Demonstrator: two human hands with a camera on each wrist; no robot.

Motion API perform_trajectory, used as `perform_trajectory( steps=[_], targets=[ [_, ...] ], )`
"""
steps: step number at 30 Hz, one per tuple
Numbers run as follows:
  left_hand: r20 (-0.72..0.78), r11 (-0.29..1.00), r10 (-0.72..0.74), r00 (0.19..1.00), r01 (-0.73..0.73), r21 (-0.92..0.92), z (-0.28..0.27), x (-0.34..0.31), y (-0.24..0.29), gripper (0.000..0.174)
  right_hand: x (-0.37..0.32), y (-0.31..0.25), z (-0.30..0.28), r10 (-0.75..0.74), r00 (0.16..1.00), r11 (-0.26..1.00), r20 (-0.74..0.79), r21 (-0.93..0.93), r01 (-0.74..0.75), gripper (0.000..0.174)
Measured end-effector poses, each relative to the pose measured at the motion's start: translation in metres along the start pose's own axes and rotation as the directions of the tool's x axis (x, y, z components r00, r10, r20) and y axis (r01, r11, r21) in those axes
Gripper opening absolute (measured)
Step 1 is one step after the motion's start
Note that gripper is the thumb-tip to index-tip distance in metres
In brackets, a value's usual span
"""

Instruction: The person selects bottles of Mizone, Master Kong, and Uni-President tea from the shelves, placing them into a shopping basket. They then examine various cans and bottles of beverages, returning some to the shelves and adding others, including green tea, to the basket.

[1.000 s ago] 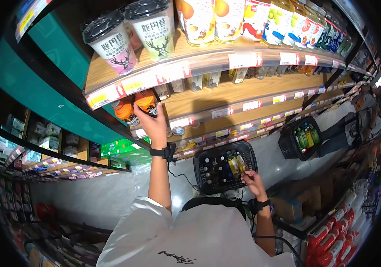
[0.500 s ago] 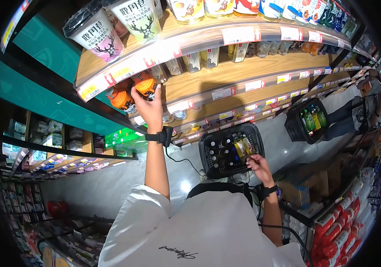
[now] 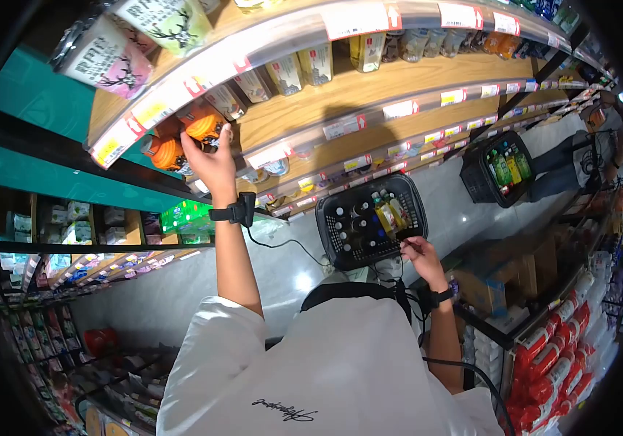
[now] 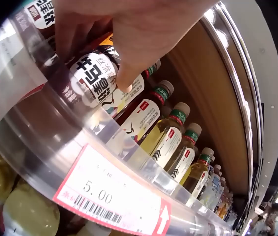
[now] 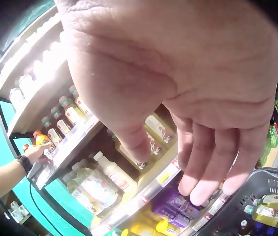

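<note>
While left hand (image 3: 213,166) grips orange bottle (image 3: 201,125) on shelf (image 3: 340,89), right hand (image 3: 419,256) slack — empty; basket (image 3: 324,234) beside.

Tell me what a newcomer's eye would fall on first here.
The left hand, up at the wooden shelf at upper left, grips an orange bottle that stands beside another like it. Lower down, in the middle of the head view, is a black basket loaded with bottles, with the right hand at its near rim.
</note>
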State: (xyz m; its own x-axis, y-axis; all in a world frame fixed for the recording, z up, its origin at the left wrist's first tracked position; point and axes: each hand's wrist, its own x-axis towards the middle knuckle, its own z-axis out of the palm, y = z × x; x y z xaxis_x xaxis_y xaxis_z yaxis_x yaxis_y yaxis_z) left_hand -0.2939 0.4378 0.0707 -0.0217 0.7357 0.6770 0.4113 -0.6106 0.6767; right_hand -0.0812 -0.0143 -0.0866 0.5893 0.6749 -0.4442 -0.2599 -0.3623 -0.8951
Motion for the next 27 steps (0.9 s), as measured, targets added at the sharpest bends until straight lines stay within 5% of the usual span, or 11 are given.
perform_trajectory(
  steps=[4,7,9,11,13,16,19,20,23,24,27],
  targets=[
    [-0.047,0.992,0.047,0.998,-0.040,0.122,0.000,-0.004,0.013,0.089,-0.007,0.032,-0.014,-0.001,1.000,1.000,-0.001,-0.020,0.001,0.023],
    [-0.112,0.993,0.111,0.987,-0.116,-0.036,-0.004,-0.017,0.038,0.079,-0.020,0.038,-0.018,-0.017,1.000,0.999,-0.006,0.030,0.017,0.023],
    [-0.159,0.978,0.207,0.965,-0.207,0.014,-0.016,-0.044,0.063,0.056,-0.022,0.048,-0.023,0.010,0.999,1.000,-0.031,0.020,-0.009,0.022],
    [0.023,0.979,0.203,0.979,-0.203,-0.020,-0.023,-0.090,0.049,0.051,-0.026,0.053,-0.027,0.047,0.998,0.996,-0.044,0.078,-0.044,0.022],
    [0.225,0.956,-0.136,0.965,0.187,-0.225,-0.002,-0.144,0.021,0.053,-0.026,0.054,-0.030,0.068,0.995,0.991,-0.077,0.123,-0.058,0.022],
    [0.248,0.958,-0.272,0.930,0.286,-0.022,0.038,-0.182,-0.035,0.070,-0.028,0.043,-0.040,0.052,0.994,0.991,-0.095,0.131,-0.039,0.021],
    [0.224,0.973,-0.151,0.963,0.105,0.206,0.065,-0.177,-0.052,0.085,-0.030,0.036,-0.053,0.037,0.991,0.993,-0.130,0.120,-0.021,0.021],
    [0.274,0.972,-0.230,0.934,0.206,0.114,0.072,-0.172,-0.053,0.097,-0.030,0.035,-0.058,0.040,0.990,0.994,-0.137,0.102,-0.026,0.021],
    [0.136,0.954,-0.274,0.952,0.251,0.163,0.098,-0.165,-0.067,0.099,-0.029,0.037,-0.073,0.035,0.986,0.997,-0.160,0.067,-0.024,0.021],
    [0.066,0.968,-0.222,0.973,0.212,0.136,0.101,-0.162,-0.068,0.092,-0.031,0.039,-0.078,0.024,0.985,0.998,-0.169,0.064,-0.014,0.021],
    [0.120,0.903,-0.050,0.992,-0.007,0.430,0.106,-0.154,-0.084,0.089,-0.039,0.044,-0.084,0.068,0.979,0.995,-0.192,0.084,-0.052,0.021]
  ],
)
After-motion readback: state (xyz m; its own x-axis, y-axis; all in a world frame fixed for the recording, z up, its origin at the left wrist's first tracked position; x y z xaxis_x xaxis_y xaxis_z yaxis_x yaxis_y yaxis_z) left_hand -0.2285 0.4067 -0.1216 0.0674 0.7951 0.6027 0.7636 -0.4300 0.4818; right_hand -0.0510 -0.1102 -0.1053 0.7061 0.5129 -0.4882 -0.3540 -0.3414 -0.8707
